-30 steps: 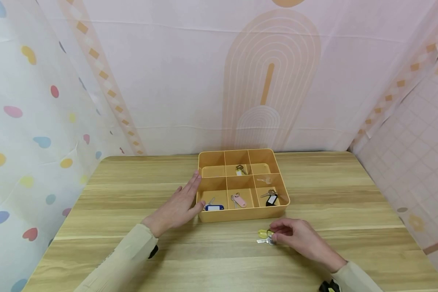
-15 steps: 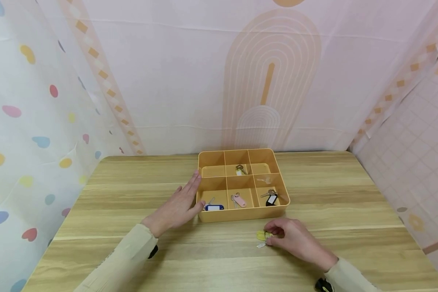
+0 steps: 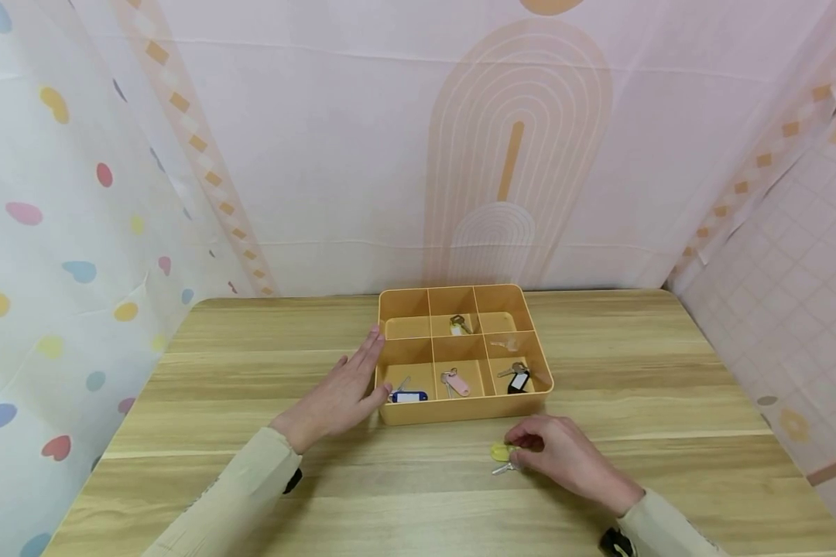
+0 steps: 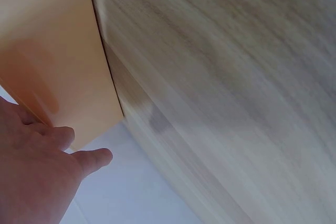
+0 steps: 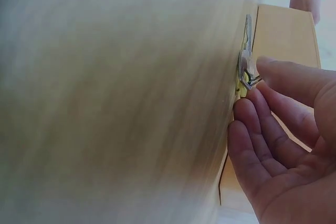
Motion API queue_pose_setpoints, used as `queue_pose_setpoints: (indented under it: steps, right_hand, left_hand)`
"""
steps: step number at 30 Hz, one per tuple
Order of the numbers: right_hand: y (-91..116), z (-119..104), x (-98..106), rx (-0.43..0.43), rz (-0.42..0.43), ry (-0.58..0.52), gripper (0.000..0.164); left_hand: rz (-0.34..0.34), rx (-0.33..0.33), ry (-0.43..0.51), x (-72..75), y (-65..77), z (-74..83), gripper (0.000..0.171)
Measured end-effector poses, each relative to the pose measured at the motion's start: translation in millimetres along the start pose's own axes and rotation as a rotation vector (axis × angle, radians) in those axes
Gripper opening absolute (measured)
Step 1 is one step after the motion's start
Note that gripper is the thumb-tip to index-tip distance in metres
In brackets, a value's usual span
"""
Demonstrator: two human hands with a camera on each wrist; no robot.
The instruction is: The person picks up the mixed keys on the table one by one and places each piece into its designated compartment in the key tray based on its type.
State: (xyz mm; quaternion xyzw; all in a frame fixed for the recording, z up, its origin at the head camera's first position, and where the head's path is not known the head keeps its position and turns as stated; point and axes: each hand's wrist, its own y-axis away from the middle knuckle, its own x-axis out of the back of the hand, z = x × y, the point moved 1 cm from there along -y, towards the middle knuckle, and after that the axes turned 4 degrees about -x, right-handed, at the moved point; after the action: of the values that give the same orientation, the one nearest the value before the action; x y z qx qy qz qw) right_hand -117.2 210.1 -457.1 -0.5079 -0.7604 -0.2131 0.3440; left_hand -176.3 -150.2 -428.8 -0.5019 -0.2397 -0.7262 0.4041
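A yellow-tagged key (image 3: 503, 469) lies low over the wooden table in front of the orange divided box (image 3: 467, 411). My right hand (image 3: 567, 463) pinches it by its ring between thumb and fingers; in the right wrist view the silver key (image 5: 247, 59) points away from the fingertips. The tag is partly hidden there. My left hand (image 3: 330, 402) rests against the box's left side with extended fingers, its thumb at the front left corner. In the left wrist view, the hand (image 4: 37, 169) touches the box's wall (image 4: 68, 61).
Inside the box are a blue-tagged key (image 3: 409, 396), a pink-tagged key (image 3: 457, 382), a black-tagged key (image 3: 519, 381) and a yellow-tagged key (image 3: 458, 326) at the back middle. Patterned cloth (image 3: 320, 155) hangs behind the wooden table (image 3: 251, 333).
My right hand has shifted slightly left with the yellow-tagged key, which has turned so its blade tilts toward the near left. The left hand and box have stayed still.
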Motion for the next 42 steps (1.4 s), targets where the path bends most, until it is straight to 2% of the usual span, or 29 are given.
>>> queue_pose_setpoints:
  steps: [7,12,20,25,35,42]
  right_hand:
    - [1,0,3,0.016,0.043,0.042,0.007]
    - [2,-1,4,-0.036,0.045,0.040,0.008]
    - [5,-4,7,-0.039,0.069,-0.019,0.002]
    - [7,-5,9,-0.013,0.094,-0.045,0.002]
    - [11,-9,12,-0.021,0.113,-0.156,0.006]
    - [12,-11,12,-0.012,0.122,-0.186,0.006]
  left_hand:
    - [-0.006,0.007,0.008,0.0,0.8,-0.2,0.079]
    - [-0.005,0.006,0.010,0.1,0.7,-0.2,0.079]
    - [-0.004,0.005,0.012,0.4,0.7,0.3,0.079]
    - [-0.006,0.005,0.008,0.0,0.2,-0.1,0.079]
    - [0.006,-0.003,-0.002,-1.1,-0.7,-1.3,0.079]
    - [0.009,-0.009,0.002,-1.5,-0.6,-0.9,0.080]
